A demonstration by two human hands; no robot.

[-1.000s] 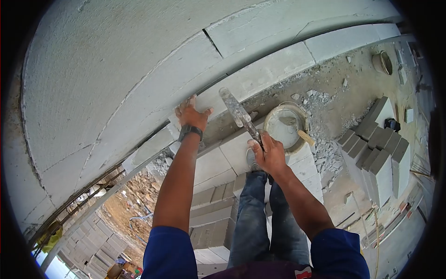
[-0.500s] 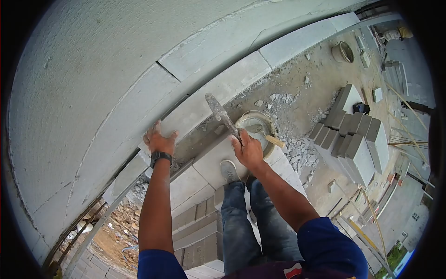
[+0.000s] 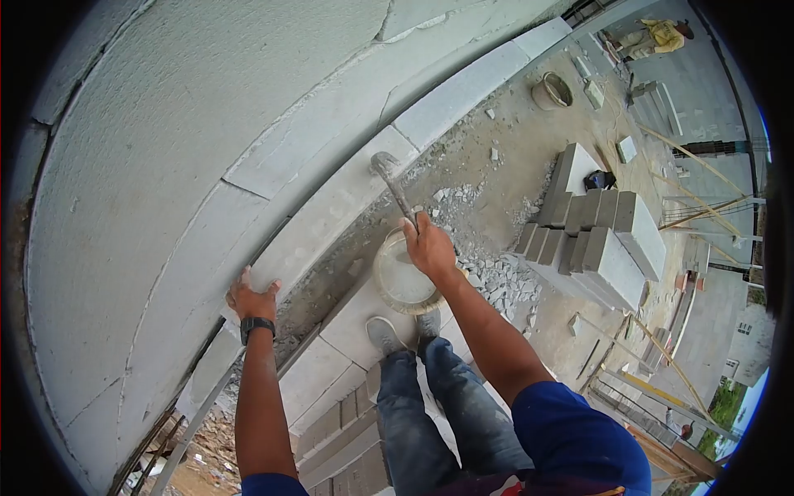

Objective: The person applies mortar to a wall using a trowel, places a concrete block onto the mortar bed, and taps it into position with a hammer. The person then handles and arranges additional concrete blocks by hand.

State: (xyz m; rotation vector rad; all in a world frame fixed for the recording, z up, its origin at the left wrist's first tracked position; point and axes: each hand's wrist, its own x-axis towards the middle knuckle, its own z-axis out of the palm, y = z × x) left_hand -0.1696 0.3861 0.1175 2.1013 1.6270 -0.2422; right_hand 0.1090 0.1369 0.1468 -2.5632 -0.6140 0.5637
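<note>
My right hand (image 3: 430,245) is closed round the handle of a hammer (image 3: 395,183) caked in grey. Its head is over the far part of a long pale block (image 3: 324,217), near a joint; whether it touches is unclear. My left hand (image 3: 251,300) rests on the near end of this block, fingers and thumb spread. Faint round marks show on the block's top. Below my right hand stands a bucket (image 3: 403,277) with whitish, wet-looking contents, partly hidden by that hand.
A tall pale wall (image 3: 182,107) rises along the left. Rubble (image 3: 500,285) lies right of the bucket, beside stacked blocks (image 3: 591,240). Another bucket (image 3: 552,92) stands farther off. A person in a yellow top (image 3: 662,37) is far back. My shoes (image 3: 385,335) are on pale blocks.
The view has shifted, and more of the far area shows. The hammer has turned in my right hand, its head now farther along the block. My left hand stays on the block's end.
</note>
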